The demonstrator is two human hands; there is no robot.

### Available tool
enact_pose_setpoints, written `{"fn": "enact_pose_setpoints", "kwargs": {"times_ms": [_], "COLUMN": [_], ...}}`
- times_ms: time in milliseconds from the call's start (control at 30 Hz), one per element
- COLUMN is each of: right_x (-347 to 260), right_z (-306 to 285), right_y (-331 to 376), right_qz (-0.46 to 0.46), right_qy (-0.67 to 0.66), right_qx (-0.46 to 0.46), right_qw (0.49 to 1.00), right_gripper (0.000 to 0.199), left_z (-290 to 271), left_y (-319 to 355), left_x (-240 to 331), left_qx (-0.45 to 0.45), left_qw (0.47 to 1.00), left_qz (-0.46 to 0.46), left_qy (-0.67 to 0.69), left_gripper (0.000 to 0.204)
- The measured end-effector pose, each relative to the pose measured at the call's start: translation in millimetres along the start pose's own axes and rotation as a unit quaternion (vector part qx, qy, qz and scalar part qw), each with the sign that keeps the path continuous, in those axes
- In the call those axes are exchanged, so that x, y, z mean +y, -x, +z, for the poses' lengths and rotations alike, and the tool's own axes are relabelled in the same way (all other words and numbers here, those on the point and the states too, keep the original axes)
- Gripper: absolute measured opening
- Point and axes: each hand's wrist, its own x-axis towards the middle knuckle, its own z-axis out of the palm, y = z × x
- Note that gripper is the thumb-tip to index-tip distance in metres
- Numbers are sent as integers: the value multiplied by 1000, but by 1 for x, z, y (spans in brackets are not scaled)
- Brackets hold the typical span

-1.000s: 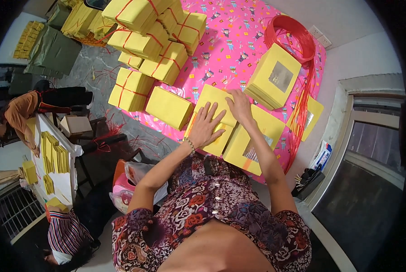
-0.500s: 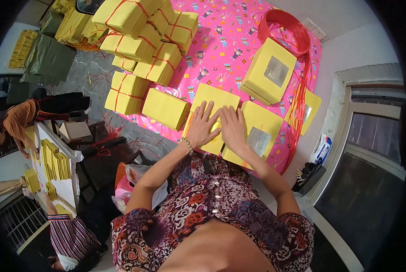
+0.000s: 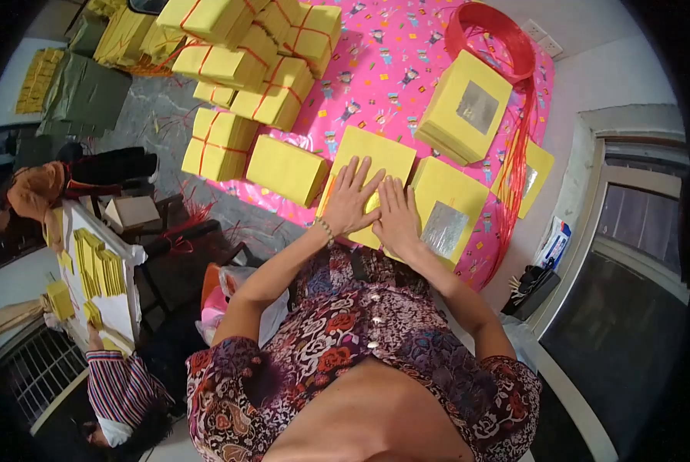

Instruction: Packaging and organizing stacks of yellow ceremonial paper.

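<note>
A yellow paper stack lies in front of me near the edge of the pink-covered table, its near part under my hands. My left hand, with a beaded bracelet at the wrist, rests flat on it, fingers stretched out. Beside it my right hand also lies flat, its fingers extended and touching the paper. A bit of gold and orange shows around the left hand. Right next to my right hand is another yellow paper stack with a silver foil square. To the left sits a yellow paper block without string.
Yellow bundles tied with red string are piled at the back left. A taller foil-topped stack stands at the back right, by a red string coil with loose strands hanging down. Two people work at a white table on the left.
The view has shifted slightly. My left hand stays flat on the paper, while my right hand has slid a little toward me. At the white table, the co-workers' arms have moved.
</note>
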Motion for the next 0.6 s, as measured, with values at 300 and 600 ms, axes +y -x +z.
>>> {"fn": "enact_pose_setpoints", "kwargs": {"times_ms": [300, 600], "right_x": [0, -7], "right_z": [-5, 7], "right_y": [-4, -11], "right_qz": [30, -13], "right_qy": [14, -38], "right_qx": [-44, 36], "right_qw": [998, 999], "right_gripper": [84, 79], "left_z": [-19, -14], "left_y": [19, 15], "left_x": [-33, -37], "left_qx": [-47, -48], "left_qw": [997, 997], "left_qz": [57, 63], "left_qy": [-8, -26], "left_gripper": [83, 84]}}
